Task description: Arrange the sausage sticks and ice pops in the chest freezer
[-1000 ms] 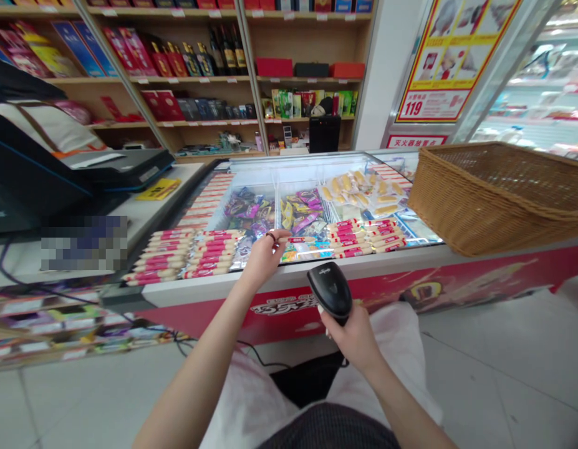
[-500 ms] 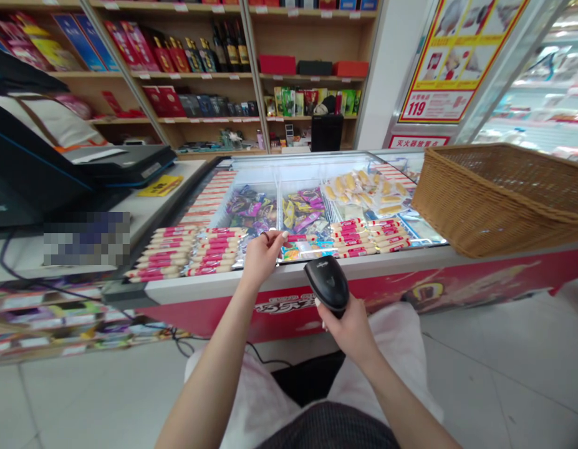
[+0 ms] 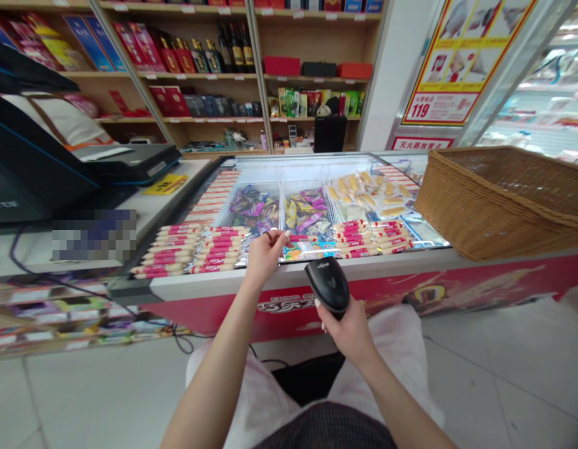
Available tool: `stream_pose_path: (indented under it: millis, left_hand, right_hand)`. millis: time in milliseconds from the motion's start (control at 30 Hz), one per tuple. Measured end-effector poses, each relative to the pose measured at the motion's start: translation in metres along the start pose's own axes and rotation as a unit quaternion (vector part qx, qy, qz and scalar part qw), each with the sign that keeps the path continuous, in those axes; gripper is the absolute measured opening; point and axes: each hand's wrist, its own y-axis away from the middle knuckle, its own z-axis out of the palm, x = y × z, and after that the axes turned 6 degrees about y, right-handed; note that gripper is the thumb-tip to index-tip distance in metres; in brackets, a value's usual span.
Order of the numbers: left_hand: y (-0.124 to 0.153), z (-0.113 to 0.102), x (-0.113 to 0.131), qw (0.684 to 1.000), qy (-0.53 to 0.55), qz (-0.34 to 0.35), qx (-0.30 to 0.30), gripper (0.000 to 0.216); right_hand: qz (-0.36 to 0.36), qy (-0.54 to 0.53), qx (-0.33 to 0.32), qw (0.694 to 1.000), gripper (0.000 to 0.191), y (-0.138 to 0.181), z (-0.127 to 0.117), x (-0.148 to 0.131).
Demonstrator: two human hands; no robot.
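Observation:
My left hand (image 3: 264, 254) reaches over the glass lid of a chest freezer (image 3: 317, 274) and pinches one end of a sausage stick in a red and white wrapper (image 3: 303, 237), which lies level above the glass. My right hand (image 3: 347, 329) is closed round the grip of a black barcode scanner (image 3: 329, 285), its head pointing up towards the freezer, just below and right of the stick. Rows of the same sausage sticks lie on the lid to the left (image 3: 186, 255) and to the right (image 3: 370, 239).
A large wicker basket (image 3: 499, 199) stands on the freezer's right end. A black till screen (image 3: 31, 168) and a counter are at the left. Shelves of boxes and bottles (image 3: 195, 62) line the back wall. Grey tiled floor lies below.
My left hand with the sausage stick has shifted slightly. My right hand has brought the scanner a little up and closer to the freezer. The view has turned a little.

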Motion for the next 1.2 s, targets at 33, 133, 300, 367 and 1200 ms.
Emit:
stream_pose_path:
  millis: [33, 133, 300, 367, 1200]
  left_hand:
    - [0.000, 0.001, 0.000, 1.000, -0.006, 0.006, 0.004, 0.043]
    - [0.000, -0.003, 0.003, 0.999, -0.029, 0.028, 0.003, 0.040]
    - [-0.004, -0.046, 0.013, 0.993, -0.095, 0.050, 0.040, 0.033]
    - [-0.008, -0.076, 0.011, 0.983, -0.156, 0.058, 0.071, 0.033]
    - [-0.040, -0.162, -0.029, 0.856, -0.512, 0.068, -0.003, 0.031]
  right_hand:
    - [-0.001, 0.002, 0.002, 1.000, 0.025, 0.001, 0.000, 0.001]
    - [-0.005, 0.007, 0.004, 1.000, 0.025, 0.003, -0.002, 0.004]
    - [0.004, 0.006, 0.004, 1.000, 0.027, 0.007, -0.008, 0.011]
    - [0.014, 0.008, 0.003, 1.000, 0.027, 0.008, -0.010, 0.014]
    - [0.025, 0.000, -0.008, 1.000, 0.031, 0.014, -0.012, 0.020]
